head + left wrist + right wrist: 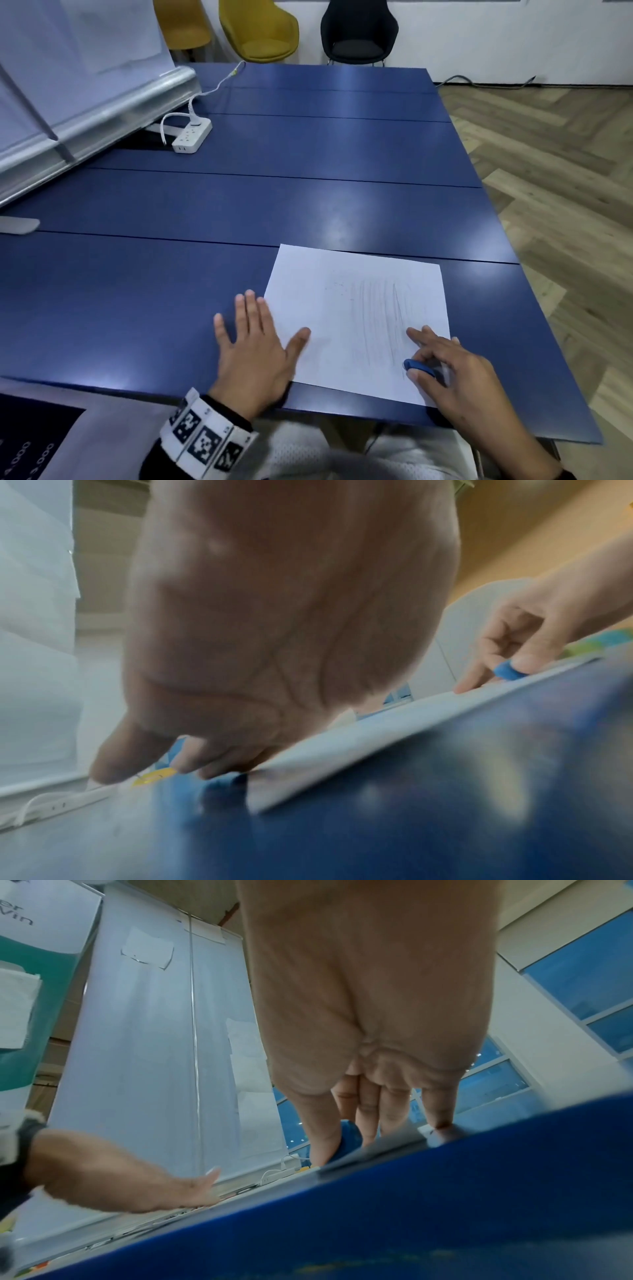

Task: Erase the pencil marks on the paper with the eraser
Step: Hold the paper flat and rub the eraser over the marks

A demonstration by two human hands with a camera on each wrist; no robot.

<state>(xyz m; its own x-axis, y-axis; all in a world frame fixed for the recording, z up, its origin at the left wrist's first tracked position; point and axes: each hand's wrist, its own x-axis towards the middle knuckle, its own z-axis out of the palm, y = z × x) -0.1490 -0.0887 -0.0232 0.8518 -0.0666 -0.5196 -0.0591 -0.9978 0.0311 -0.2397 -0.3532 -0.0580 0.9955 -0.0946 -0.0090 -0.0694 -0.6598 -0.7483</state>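
Pinched between right hand [462,370] thumb and fingers, the blue eraser [419,367] lies lengthwise left to right on the paper [342,308], over faint grey pencil marks [383,315]. Left hand [255,349] rests flat, fingers spread, on the paper's left edge.

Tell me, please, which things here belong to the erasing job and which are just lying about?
Job: paper with pencil marks; eraser in the right hand; left hand flat on the paper's edge.
Lying about: power strip, cable, chairs.

A blue table [308,192] bears a paper [342,308] at its near right edge; a white power strip [191,135] lies far left; a left hand [255,353] rests flat beside the paper.
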